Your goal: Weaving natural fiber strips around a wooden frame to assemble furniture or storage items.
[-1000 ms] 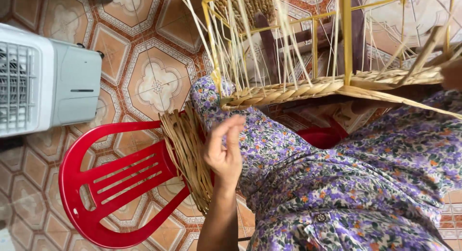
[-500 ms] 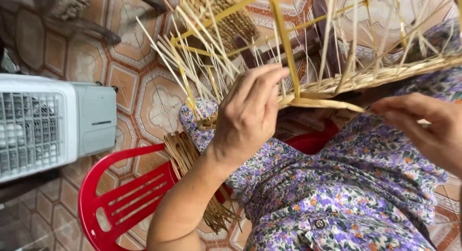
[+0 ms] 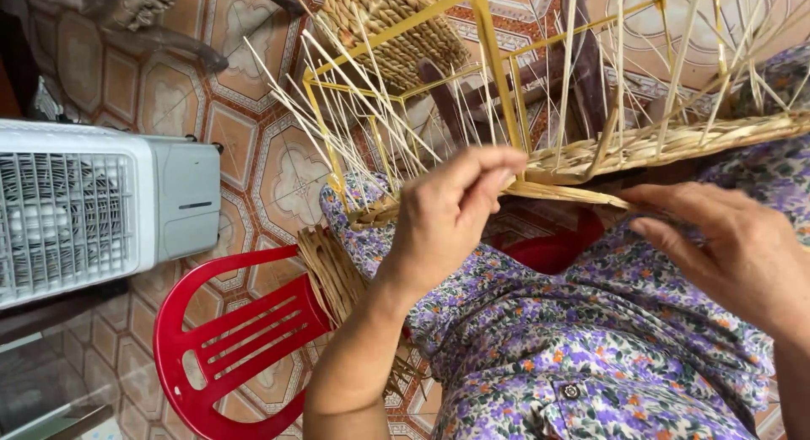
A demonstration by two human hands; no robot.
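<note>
Fingers (image 3: pixel 494 166) on flat straw strand (image 3: pixel 565 193) (dry)

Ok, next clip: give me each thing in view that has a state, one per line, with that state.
left hand: fingertips pinched on a flat straw strand at the basket's woven edge
right hand: fingers extended, touching the strand's other end
straw strand: lying flat along the woven edge
basket: partly woven, thin stakes standing loose on a yellow frame
straw bundle: lying loose on the red chair
cooler fan: upright

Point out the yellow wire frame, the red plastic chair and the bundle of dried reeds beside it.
yellow wire frame (image 3: pixel 496 64): head view, on its thick upright bar.
red plastic chair (image 3: pixel 253 330): head view, on the slatted back.
bundle of dried reeds (image 3: pixel 331 271): head view, mid-bundle.
</note>
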